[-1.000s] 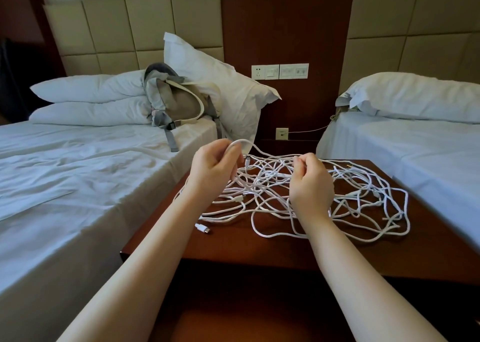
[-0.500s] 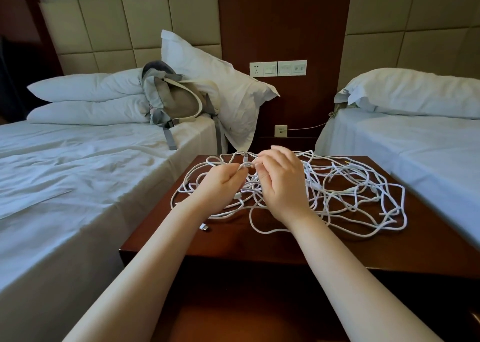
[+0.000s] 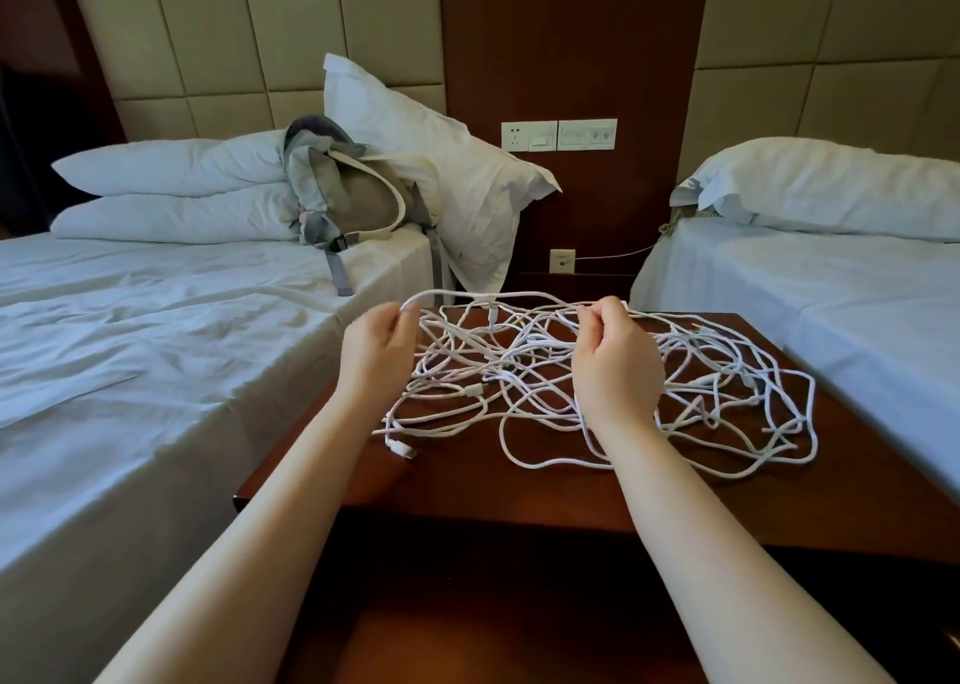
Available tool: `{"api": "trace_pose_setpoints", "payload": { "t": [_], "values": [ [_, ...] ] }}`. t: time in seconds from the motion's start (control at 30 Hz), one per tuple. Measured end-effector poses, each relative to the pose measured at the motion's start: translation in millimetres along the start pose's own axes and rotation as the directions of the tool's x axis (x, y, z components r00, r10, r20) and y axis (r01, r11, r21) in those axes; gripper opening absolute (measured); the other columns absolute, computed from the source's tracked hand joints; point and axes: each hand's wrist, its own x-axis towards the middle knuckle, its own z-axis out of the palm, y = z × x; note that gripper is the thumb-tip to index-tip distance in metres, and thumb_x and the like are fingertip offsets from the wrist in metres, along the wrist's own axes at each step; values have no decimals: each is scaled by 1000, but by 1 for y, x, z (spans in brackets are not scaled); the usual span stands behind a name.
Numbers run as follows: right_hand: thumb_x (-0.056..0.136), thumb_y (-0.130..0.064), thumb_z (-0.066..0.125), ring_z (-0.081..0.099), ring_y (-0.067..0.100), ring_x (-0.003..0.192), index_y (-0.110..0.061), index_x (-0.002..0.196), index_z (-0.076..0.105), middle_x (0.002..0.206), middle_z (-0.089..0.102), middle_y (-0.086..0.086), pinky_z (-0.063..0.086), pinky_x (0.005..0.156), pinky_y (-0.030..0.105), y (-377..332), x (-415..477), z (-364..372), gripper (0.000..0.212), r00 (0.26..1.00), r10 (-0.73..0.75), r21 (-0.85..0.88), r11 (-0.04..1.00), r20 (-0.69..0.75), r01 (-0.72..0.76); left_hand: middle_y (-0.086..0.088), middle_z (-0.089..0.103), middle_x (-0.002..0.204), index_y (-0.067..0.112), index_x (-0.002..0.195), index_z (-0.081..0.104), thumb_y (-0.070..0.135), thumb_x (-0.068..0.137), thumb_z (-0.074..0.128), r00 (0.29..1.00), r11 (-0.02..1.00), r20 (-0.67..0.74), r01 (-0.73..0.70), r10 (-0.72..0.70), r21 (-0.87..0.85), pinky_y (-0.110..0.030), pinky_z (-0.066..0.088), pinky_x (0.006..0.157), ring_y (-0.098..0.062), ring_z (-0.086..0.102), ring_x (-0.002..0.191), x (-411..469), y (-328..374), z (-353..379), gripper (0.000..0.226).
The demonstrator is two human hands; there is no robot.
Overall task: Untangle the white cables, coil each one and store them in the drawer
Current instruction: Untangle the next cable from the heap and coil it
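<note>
— white cables [image 3: 597, 387]; where do they lie?
— in a loose tangle on top of the dark wooden nightstand [image 3: 857, 486], spread over most of it; one connector end [image 3: 402, 449] rests near the nightstand's left front edge
— and the hands?
— both over the nightstand's far half; the left hand [image 3: 376, 350] pinches a strand between thumb and fingertips; the right hand [image 3: 615, 366] has its fingers curled round what looks like the same strand; it arcs between them, lifted off the wood
— anything else?
— a grey backpack [image 3: 353, 194] on the bed left of the nightstand; a switch panel [image 3: 558, 135] on the wall behind it
</note>
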Motion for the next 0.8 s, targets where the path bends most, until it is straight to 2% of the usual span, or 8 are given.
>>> {"api": "trace_pose_setpoints", "payload": {
  "t": [0.1,0.23,0.37,0.47,0.57,0.67,0.73,0.8],
  "values": [
    [101,-26,40,45,13,51,-15,79,50,58,49,-4,22,46,24,7,1,-3,26,994,75,-85,994,81,-68,-4,53,52,11,56,50,16,97,43,999,960,-2,-34,34,-278,-44,47,62,-43,55,60,-1,25,-3,42],
    [101,-25,41,48,16,54,-14,80,51,61,52,-1,24,47,24,6,0,-2,26,990,89,-93,993,111,-78,8,37,42,10,54,44,11,95,45,1000,877,-29,-6,-9,-481,-30,45,50,-14,38,44,-6,48,-4,42],
    [97,-15,46,57,23,83,-9,101,61,90,64,7,40,64,27,9,-1,0,17,995,-30,-83,996,99,39,-5,41,50,-7,63,49,24,94,48,994,962,31,-91,103,-256,-30,34,52,-20,39,50,-13,48,1,44],
    [91,-7,48,51,21,112,-9,130,53,119,59,7,39,91,28,-2,-2,-1,40,974,-216,57,976,66,212,-3,44,52,-6,66,54,21,97,43,989,989,94,-104,114,-106,-24,31,50,-14,39,50,-17,49,4,43],
    [88,-7,46,47,21,121,-11,138,46,131,52,9,38,100,32,-17,-2,-2,50,921,-388,104,917,13,385,-1,41,52,-2,64,52,19,97,42,985,993,139,-99,106,-56,-21,28,49,-12,35,51,-17,49,5,40],
    [90,-10,49,57,18,107,-13,145,32,123,57,5,47,91,34,-18,-4,-4,58,931,-338,130,938,139,321,-11,43,56,-10,65,49,20,97,42,994,996,83,-60,65,-63,-29,29,54,-17,37,54,-14,44,6,44],
    [93,-12,52,61,13,82,-15,148,24,95,65,-1,50,82,34,-12,-4,-7,62,928,-175,110,983,330,146,-15,44,57,-11,64,49,22,97,41,998,999,49,-25,27,-41,-30,30,55,-20,39,55,-12,38,7,47],
    [95,-18,51,56,12,71,-17,138,42,81,63,-5,45,90,36,-5,-1,-8,45,888,-109,-12,992,446,128,-11,42,53,-4,59,46,24,98,40,999,999,39,-16,15,45,-30,28,53,-19,37,52,-11,31,8,49]
  ]
}}
